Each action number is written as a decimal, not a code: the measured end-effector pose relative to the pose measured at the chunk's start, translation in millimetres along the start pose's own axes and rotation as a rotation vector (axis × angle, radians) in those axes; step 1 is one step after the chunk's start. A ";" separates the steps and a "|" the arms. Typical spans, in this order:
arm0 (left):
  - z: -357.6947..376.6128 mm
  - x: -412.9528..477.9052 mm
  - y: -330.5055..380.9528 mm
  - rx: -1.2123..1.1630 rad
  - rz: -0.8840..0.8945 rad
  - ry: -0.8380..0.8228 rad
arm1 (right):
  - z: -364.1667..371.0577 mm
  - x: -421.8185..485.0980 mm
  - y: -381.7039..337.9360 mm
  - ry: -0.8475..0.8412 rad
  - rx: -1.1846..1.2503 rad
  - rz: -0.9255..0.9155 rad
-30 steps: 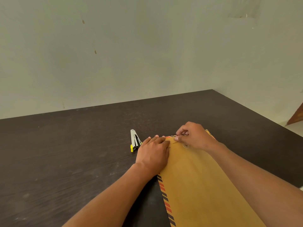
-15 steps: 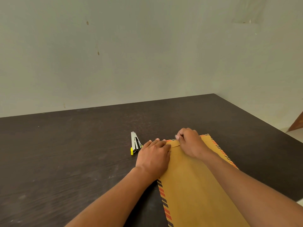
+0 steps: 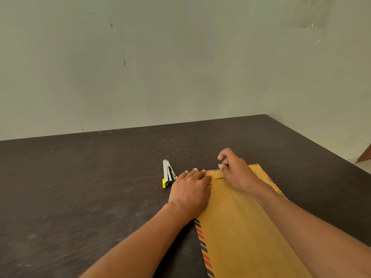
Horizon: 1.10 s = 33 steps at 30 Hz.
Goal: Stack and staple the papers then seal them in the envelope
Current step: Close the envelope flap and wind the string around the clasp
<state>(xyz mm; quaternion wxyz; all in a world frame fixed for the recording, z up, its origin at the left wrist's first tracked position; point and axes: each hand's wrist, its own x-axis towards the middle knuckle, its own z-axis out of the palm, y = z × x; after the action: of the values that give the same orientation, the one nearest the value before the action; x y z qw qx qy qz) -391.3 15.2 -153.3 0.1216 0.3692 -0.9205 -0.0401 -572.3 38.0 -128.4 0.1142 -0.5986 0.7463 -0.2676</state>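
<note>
The envelope [image 3: 241, 227] lies on the table [image 3: 80, 187], long axis near-to-far, its far flap under both hands: left hand [image 3: 190, 189] flat and released, right hand [image 3: 236, 173] nearer the flap's middle, fingers [image 3: 221, 157] loosely curled, grasping nothing.

A plain room with a desk, perhaps a home or small office: a dark wood-grain table [image 3: 80, 187] meets a bare, stained pale wall [image 3: 160, 67] at twelve o'clock.

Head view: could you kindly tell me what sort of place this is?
Probably a plain desk in a room corner: a dark wood-grain tabletop against bare pale walls, holding only a stapler and envelope.
</note>
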 end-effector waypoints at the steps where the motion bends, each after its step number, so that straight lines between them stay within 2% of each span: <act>1: -0.2 -0.1 -0.2 -0.001 0.000 0.000 | -2.1 0.6 -0.3 -0.007 0.040 0.005; 12: -0.8 -0.4 0.2 -0.003 0.005 -0.007 | -19.3 7.7 -17.2 -0.124 0.478 0.239; 16: 0.4 0.0 0.6 -0.003 0.004 -0.006 | -28.5 9.2 -27.9 -0.092 0.600 0.241; 24: -0.5 -1.0 2.3 -0.012 -0.001 -0.006 | -57.8 8.4 -33.8 -0.100 0.630 0.170; 29: -2.5 -0.7 3.2 -0.009 -0.001 -0.020 | -73.6 -0.2 -30.8 -0.102 0.867 0.166; 33: -2.8 0.2 3.6 0.005 -0.001 -0.028 | -77.0 -10.6 -21.0 -0.127 0.901 0.221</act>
<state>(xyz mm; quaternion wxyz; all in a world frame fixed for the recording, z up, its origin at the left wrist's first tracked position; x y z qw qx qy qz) -393.1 17.7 -149.9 0.1079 0.3691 -0.9221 -0.0430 -589.9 65.5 -54.7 0.4361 -0.4213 0.6066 -0.5142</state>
